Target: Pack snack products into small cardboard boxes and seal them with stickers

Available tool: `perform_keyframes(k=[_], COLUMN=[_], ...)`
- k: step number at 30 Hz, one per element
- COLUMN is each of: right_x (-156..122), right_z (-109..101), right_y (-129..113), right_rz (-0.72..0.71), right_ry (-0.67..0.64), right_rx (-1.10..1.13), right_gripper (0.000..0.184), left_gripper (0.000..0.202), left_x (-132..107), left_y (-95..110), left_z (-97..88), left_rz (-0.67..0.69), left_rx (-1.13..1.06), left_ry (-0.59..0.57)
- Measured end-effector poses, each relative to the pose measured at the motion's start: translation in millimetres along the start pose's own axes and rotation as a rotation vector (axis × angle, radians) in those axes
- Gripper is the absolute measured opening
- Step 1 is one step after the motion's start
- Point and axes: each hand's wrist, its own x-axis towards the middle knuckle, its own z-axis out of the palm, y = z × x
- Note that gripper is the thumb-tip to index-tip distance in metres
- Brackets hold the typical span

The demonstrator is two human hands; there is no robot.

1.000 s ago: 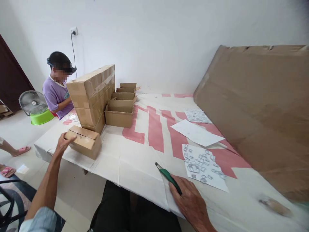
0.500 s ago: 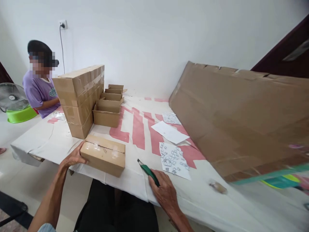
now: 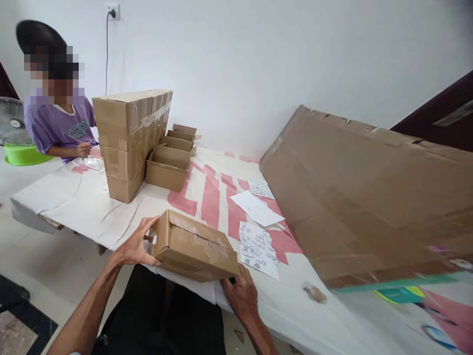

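Observation:
A closed cardboard box [image 3: 195, 246] is held at the table's front edge, tilted, with a taped seam along its top. My left hand [image 3: 136, 244] grips the left end, thumb low and fingers at the upper edge. At the lower right corner, my right hand [image 3: 242, 293] closes against the box, its fingertips partly hidden behind it. A small dark patch shows by the right fingers; I cannot make out whether it is the green utility knife seen earlier.
Stacked cardboard boxes [image 3: 127, 143] stand at the left, beside a row of open boxes [image 3: 168, 172]. Marked paper sheets [image 3: 258, 249] lie to the right, near a large leaning cardboard sheet [image 3: 362, 197]. Across the table, a person in a purple shirt [image 3: 59, 128] sits.
The box has shifted right and been turned and tilted. My right hand has come to its right end, and the green utility knife no longer shows clearly. My left hand has moved along with the box.

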Motion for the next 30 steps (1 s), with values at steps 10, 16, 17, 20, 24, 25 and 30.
perform_keyframes(k=[10,16,17,20,24,25,30], right_x=[9,49,61,100,137,143,155], right_z=[-5,-24,-32,-63,-97,-102,-102], right_y=[-11,-46,-60,-112,-183,-197,-235], right_rz=[-0.030,-0.025,-0.023,-0.075,-0.355,-0.425,-0.599], right_ry=[0.016,0.163,0.195,0.236,0.214,0.190,0.025], right_rx=[-0.007,0.044,0.065,0.129,0.171,0.187,0.107], right_gripper=[0.030,0.028,0.028,0.026,0.026,0.024,0.011], left_gripper=[0.099,0.083,0.081,0.074,0.071,0.071,0.064], left_x=[-8,-13,-13,-13,-11,-10,-9], left_y=[24,25,26,32,39,40,51], left_z=[-1.0,8.8,10.6,15.4,22.0,24.0,38.6], left_rz=[0.095,0.132,0.131,0.126,0.137,0.138,0.143], left_rx=[0.158,0.186,0.192,0.217,0.247,0.255,0.338], left_ry=[0.244,0.349,0.355,0.368,0.395,0.403,0.478])
